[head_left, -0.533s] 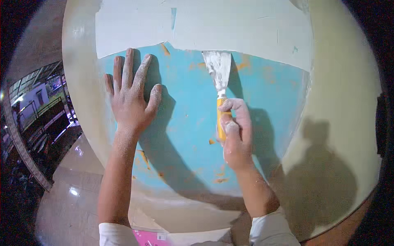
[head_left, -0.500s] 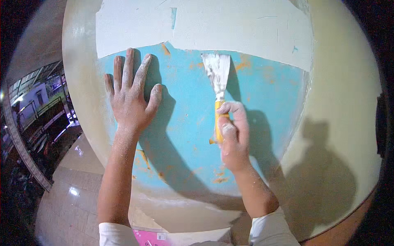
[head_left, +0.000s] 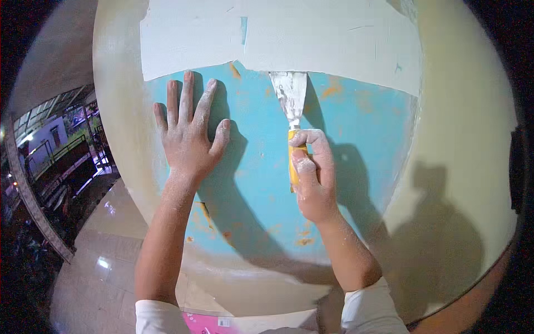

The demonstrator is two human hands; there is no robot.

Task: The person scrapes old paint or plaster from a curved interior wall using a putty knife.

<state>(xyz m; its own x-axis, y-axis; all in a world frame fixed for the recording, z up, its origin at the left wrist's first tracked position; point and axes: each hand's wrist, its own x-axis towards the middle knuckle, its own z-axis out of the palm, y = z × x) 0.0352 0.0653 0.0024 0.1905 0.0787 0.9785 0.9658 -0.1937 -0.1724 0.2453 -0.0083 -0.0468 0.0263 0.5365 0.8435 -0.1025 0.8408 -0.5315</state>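
My right hand (head_left: 312, 178) is wrapped round the yellow handle of a putty knife (head_left: 289, 94), its blade smeared white. The blade points up, and its wide edge meets the lower border of a white layer (head_left: 328, 39) on the wall. Beneath that border lies a patch of turquoise surface (head_left: 261, 183) with orange-brown scuffs. My left hand (head_left: 192, 131) rests flat on the turquoise patch with fingers spread, fingertips just under the white border. Both hands are dusted white.
Cream wall (head_left: 456, 111) surrounds the patch, with my shadow on its right side. At the left are a glossy tiled floor (head_left: 105, 267) and a dark area with railings (head_left: 67, 150). A pink and white printed thing (head_left: 208, 323) lies at the bottom edge.
The view has shifted slightly, so the wall patch and my left hand appear farther right. The putty knife has moved a little left relative to the patch, its blade edge now at the white border.
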